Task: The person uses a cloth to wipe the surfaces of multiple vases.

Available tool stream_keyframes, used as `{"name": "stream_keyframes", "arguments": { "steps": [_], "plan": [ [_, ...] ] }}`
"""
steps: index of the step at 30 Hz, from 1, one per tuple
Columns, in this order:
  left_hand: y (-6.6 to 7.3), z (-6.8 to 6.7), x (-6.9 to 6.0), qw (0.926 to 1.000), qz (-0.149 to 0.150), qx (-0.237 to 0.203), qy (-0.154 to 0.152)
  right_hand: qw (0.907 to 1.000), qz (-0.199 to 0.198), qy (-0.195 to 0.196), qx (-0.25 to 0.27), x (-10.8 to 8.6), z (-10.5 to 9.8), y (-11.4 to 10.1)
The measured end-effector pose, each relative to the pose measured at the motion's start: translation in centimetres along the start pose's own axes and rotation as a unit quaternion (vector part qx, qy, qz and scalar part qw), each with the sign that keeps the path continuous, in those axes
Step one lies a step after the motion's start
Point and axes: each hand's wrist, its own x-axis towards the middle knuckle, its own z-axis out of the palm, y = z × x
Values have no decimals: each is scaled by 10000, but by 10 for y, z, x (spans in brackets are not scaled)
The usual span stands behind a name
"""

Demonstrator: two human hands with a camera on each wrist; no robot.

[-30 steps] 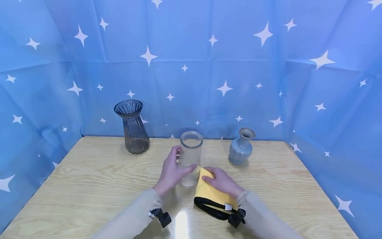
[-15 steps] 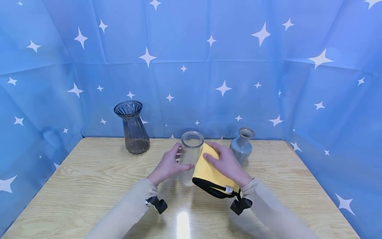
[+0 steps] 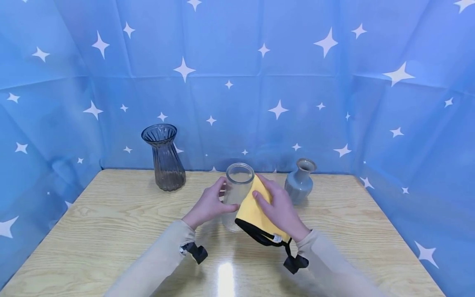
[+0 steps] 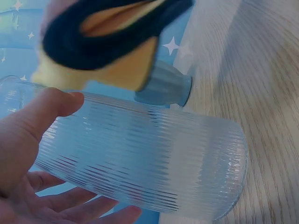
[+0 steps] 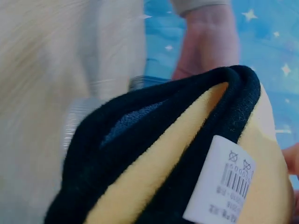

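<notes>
A clear ribbed glass jar point(image 3: 237, 190) stands upright at the middle of the table. My left hand point(image 3: 210, 206) holds its left side, thumb across the front and fingers behind; the left wrist view shows the thumb on the ribbed wall of the jar point(image 4: 140, 149). My right hand point(image 3: 280, 206) grips a folded yellow cloth point(image 3: 254, 208) with black edging against the jar's right side, near the rim. In the right wrist view the cloth point(image 5: 154, 168) and its white label hide most of the jar.
A dark fluted glass vase point(image 3: 167, 165) stands at the back left of the wooden table point(image 3: 111, 231). Behind my right hand is a small blue-grey vase point(image 3: 299, 185). A blue curtain with white stars surrounds the back and sides.
My right hand has moved up and away from me along the jar with the cloth, which now sits higher. My left hand has shifted slightly left, still round the jar.
</notes>
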Motion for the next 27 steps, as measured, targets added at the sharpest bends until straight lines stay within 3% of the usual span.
{"name": "stream_keyframes", "arguments": {
  "steps": [9, 17, 27],
  "plan": [
    [0, 0, 0, 9999, 32, -99, -17, 9948, 454, -541, -739, -19, 25, 28],
    [-1, 0, 2, 9999, -16, -46, -93, 9743, 1076, -1666, -1072, -24, 32, 43],
    [-8, -3, -1, 9992, -87, -348, -156, 9685, 1027, -1825, -1346, -21, 38, 46]
  ]
}}
